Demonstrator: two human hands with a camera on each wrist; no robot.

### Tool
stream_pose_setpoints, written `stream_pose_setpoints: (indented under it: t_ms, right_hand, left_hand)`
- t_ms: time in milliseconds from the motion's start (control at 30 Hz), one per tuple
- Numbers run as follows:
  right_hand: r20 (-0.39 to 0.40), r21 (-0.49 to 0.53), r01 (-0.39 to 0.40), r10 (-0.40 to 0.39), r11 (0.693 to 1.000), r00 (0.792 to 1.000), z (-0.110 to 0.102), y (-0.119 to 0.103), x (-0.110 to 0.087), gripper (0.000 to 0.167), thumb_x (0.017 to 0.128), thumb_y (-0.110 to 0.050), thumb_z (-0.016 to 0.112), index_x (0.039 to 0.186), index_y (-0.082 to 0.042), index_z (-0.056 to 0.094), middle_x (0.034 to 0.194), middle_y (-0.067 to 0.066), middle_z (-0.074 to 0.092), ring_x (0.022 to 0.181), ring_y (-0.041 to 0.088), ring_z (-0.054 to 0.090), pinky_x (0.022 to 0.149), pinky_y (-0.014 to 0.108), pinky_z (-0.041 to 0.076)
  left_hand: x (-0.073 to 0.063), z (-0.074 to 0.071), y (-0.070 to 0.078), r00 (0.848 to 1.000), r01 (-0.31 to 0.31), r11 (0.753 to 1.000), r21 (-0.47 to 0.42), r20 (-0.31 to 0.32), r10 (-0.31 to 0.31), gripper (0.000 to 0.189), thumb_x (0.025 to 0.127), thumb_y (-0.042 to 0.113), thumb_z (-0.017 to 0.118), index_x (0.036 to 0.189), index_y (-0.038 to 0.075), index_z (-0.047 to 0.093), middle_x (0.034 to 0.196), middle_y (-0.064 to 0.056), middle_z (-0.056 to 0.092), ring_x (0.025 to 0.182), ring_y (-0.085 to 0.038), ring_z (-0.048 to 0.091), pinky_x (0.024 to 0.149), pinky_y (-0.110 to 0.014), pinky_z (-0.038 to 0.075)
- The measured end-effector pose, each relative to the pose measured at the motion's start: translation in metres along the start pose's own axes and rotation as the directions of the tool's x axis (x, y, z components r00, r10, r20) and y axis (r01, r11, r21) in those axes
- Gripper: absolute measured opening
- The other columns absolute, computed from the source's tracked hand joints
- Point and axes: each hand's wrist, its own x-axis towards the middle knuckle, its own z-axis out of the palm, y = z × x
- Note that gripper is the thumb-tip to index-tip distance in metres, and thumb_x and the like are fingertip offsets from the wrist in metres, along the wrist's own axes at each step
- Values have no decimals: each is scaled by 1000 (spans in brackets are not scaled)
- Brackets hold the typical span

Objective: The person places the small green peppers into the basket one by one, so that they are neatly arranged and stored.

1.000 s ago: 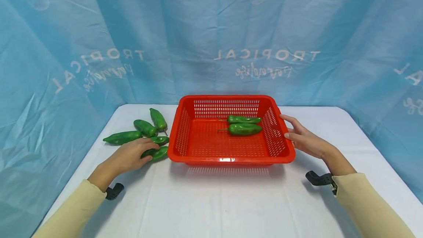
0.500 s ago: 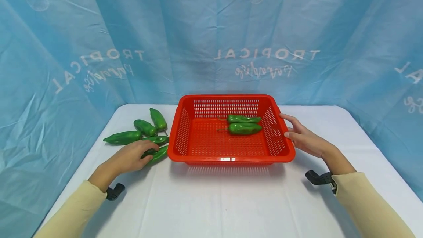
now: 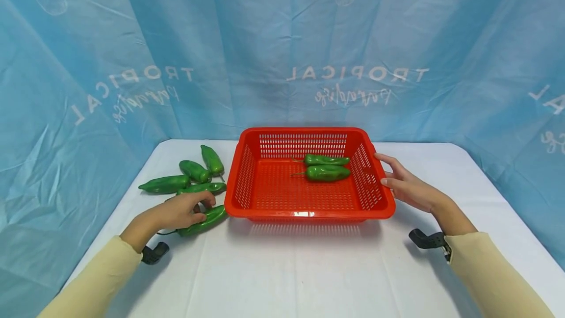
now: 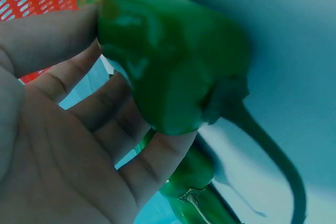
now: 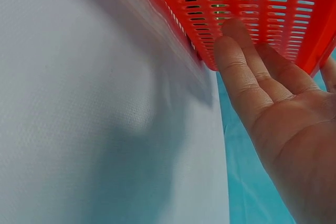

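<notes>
My left hand [image 3: 178,211] pinches a long green chili pepper [image 3: 205,221] between thumb and fingers, left of the red basket. In the left wrist view that pepper [image 4: 168,51] fills the upper middle, its curved stem pointing down to the right. Just beyond the hand lies another green pepper [image 3: 207,188]. Near the basket's right side, my right hand [image 3: 408,188] touches the rim with thumb and forefinger. The right wrist view shows its fingers [image 5: 239,72] extended against the basket's slotted outer wall.
Two green peppers [image 3: 326,172] lie inside the red basket [image 3: 309,213] toward its back right. Several more peppers [image 3: 194,171] are scattered at the table's back left. A blue printed curtain [image 3: 282,53] surrounds the white-covered table [image 3: 291,274] at the back and sides.
The pepper in my left hand has shifted toward the front of the table, away from its neighbour, and more of it shows. My right hand and the basket have stayed put.
</notes>
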Motion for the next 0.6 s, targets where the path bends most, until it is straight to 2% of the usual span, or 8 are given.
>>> stream_pose_setpoints:
  t_ms: [200,367,600]
  right_hand:
    - [-5,-9,-1,1,1000,1000,1,0,1,71,101,-19,49,158,-30,6,136,-7,50,114,7,62,94,43,57]
    - [1,3,1,-1,1000,1000,1,0,1,70,102,-19,48,157,-30,7,136,-7,51,114,7,63,93,41,57]
    - [-6,-4,-2,2,1000,1000,0,2,1,71,101,-20,49,158,-31,7,135,-9,51,114,6,62,95,45,56]
  left_hand:
    - [-2,0,0,997,-49,998,-37,60,51,24,93,12,63,117,13,58,111,-1,65,101,-18,62,82,-32,54]
    - [-5,0,4,994,-70,996,-60,81,74,28,92,9,63,119,16,59,115,-2,66,105,-20,62,86,-35,54]
    - [-7,2,7,994,-29,997,-71,100,37,35,91,12,69,123,21,60,118,-2,66,106,-18,59,88,-37,53]
